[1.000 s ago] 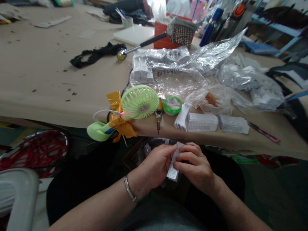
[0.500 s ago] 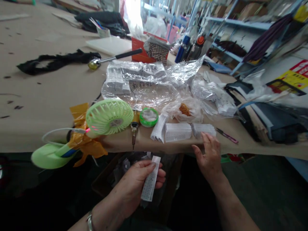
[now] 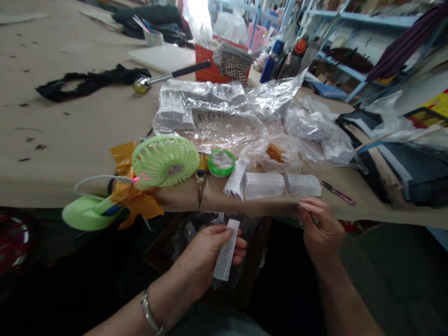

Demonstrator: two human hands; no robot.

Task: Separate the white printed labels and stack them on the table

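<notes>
My left hand (image 3: pixel 213 249) is closed on a narrow white printed label (image 3: pixel 227 252), the thumb lying on its upper part, below the table edge. Just in front of the right-hand stack of labels (image 3: pixel 303 185), my right hand (image 3: pixel 322 226) pinches thumb and fingers together at the table edge. A thin pale edge shows at its fingertips, apparently one label seen nearly edge-on. Beside that stack lie a middle stack of labels (image 3: pixel 264 185) and a leaning, fanned bundle of labels (image 3: pixel 237 178). Thread snips (image 3: pixel 339 192) with a pinkish handle rest to the right.
A green fan (image 3: pixel 166 161) is taped at the table edge, near a soldering-iron-like tool (image 3: pixel 200 184) and a round green tub (image 3: pixel 221 163) with white filling. Behind are clear plastic bags (image 3: pixel 224 128), a bag with orange-brown bands (image 3: pixel 274 153), and a hammer-like tool (image 3: pixel 171 77).
My right hand has come off the right-hand stack toward the table edge, its fingers now pinched together. My left hand still holds its label. The view has shifted slightly.
</notes>
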